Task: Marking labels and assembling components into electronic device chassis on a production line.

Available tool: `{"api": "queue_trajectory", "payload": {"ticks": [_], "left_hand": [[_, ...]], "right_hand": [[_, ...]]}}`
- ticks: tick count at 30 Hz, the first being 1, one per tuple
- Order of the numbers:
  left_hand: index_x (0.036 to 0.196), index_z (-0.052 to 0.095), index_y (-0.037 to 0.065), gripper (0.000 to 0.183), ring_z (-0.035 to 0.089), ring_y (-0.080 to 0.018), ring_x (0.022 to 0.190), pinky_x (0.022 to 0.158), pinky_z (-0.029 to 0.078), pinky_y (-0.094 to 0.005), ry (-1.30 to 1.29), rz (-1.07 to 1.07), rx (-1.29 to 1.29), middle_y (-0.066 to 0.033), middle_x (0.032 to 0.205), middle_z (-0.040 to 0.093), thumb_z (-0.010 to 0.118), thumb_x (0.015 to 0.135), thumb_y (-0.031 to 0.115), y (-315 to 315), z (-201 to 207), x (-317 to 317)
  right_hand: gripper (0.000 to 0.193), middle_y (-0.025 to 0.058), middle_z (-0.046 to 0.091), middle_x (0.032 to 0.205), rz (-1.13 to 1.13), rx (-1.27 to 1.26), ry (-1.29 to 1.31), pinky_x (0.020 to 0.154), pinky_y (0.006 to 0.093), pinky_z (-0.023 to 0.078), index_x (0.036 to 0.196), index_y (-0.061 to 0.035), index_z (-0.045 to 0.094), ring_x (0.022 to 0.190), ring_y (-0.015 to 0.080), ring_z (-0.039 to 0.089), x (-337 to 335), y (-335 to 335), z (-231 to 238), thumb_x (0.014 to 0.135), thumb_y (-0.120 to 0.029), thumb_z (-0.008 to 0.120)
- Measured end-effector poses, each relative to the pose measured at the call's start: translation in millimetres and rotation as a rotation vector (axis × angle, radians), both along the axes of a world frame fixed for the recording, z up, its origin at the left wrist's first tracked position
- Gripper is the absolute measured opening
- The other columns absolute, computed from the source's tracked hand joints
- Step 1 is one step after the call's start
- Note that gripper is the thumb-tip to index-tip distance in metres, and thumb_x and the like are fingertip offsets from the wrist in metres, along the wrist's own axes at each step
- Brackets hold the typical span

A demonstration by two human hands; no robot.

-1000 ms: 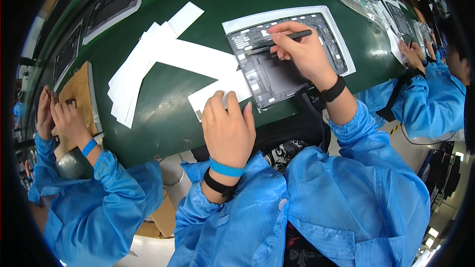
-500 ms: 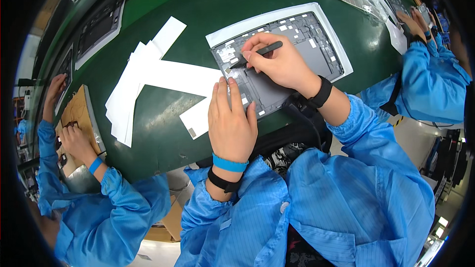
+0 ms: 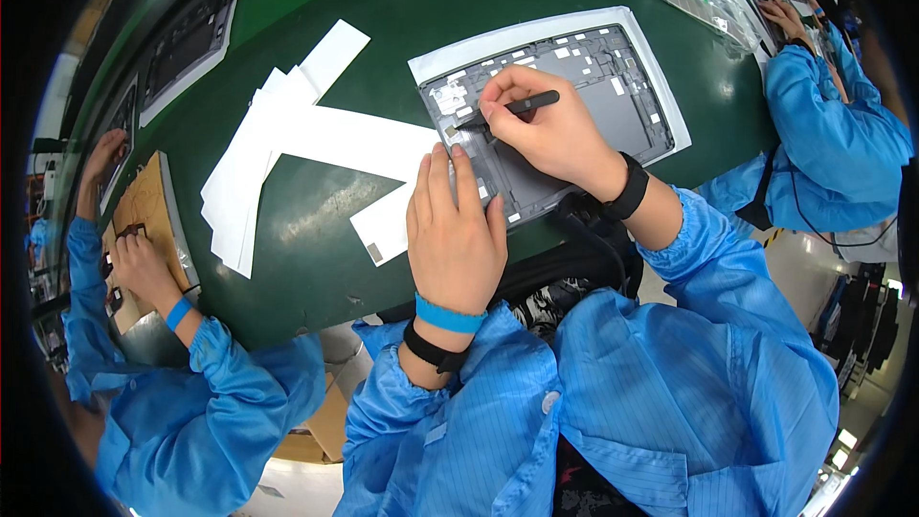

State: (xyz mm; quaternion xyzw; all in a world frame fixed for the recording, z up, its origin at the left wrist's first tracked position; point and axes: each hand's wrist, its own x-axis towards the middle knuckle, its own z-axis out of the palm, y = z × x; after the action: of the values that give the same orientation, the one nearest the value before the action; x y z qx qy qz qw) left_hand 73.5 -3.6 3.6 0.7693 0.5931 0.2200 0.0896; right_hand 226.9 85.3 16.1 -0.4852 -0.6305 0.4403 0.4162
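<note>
A grey tablet-sized housing, dotted with small white stickers, lies on a white sheet on the green table. My right hand is closed around slim black tweezers. Their tip points down at the housing's left edge, by a small tan square patch. Below that spot, my left hand rests flat with fingers stretched out, fingertips touching the housing's left edge. It holds nothing. Part of the housing is hidden under my right hand.
White paper strips lie fanned out on the left; one strip carries a small tan square. A clear plastic bag sits at the far right. Co-workers in blue sleeves work on both sides, the left one over a brown board.
The view has shifted slightly. My right hand and the tweezers stay at the housing's left edge, and my left hand keeps its place. The right co-worker's hands have moved.
</note>
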Motion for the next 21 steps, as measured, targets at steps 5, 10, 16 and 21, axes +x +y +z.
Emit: {"api": "queue_trajectory", "payload": {"ticks": [5, 10, 16, 21], "left_hand": [[0.137, 0.045, -0.007, 0.057, 0.047, -0.0417, 0.127, 0.104, 0.041, -0.0466, 0.018, 0.006, 0.009, -0.0263, 0.138, 0.046, 0.064, 0.089, 0.017, 0, -2, 1], [0.135, 0.048, -0.007, 0.057, 0.05, -0.0403, 0.123, 0.1, 0.043, -0.0459, 0.04, 0.005, 0.03, -0.0253, 0.134, 0.049, 0.065, 0.087, 0.017, 4, 1, 2], [0.132, 0.051, -0.008, 0.055, 0.055, -0.037, 0.113, 0.093, 0.046, -0.0446, 0.048, 0.02, 0.036, -0.0213, 0.127, 0.052, 0.066, 0.085, 0.018, 11, 5, 3], [0.132, 0.052, -0.007, 0.057, 0.054, -0.0341, 0.111, 0.091, 0.046, -0.0432, 0.061, 0.048, 0.029, -0.0174, 0.123, 0.054, 0.067, 0.085, 0.02, 18, 5, 5]], "right_hand": [[0.014, 0.0078, 0.07, 0.08, -0.008, -0.04, -0.007, 0.069, 0.0274, 0.052, 0.09, 0.0012, 0.066, 0.074, 0.0137, 0.066, -1, 0, 1, 0.082, -0.011, 0.067], [0.015, 0.0091, 0.07, 0.08, -0.017, -0.017, 0.005, 0.067, 0.0277, 0.052, 0.089, 0.0018, 0.067, 0.073, 0.0143, 0.066, 1, 1, -4, 0.083, -0.012, 0.066], [0.016, 0.0099, 0.07, 0.079, -0.029, -0.048, 0.004, 0.066, 0.0283, 0.051, 0.089, 0.0022, 0.067, 0.072, 0.0147, 0.065, 1, 1, -4, 0.084, -0.013, 0.065], [0.017, 0.0087, 0.068, 0.074, -0.042, -0.09, 0.019, 0.059, 0.0273, 0.049, 0.088, 0.0022, 0.067, 0.065, 0.0128, 0.064, 1, 0, -4, 0.086, -0.014, 0.064]]}}
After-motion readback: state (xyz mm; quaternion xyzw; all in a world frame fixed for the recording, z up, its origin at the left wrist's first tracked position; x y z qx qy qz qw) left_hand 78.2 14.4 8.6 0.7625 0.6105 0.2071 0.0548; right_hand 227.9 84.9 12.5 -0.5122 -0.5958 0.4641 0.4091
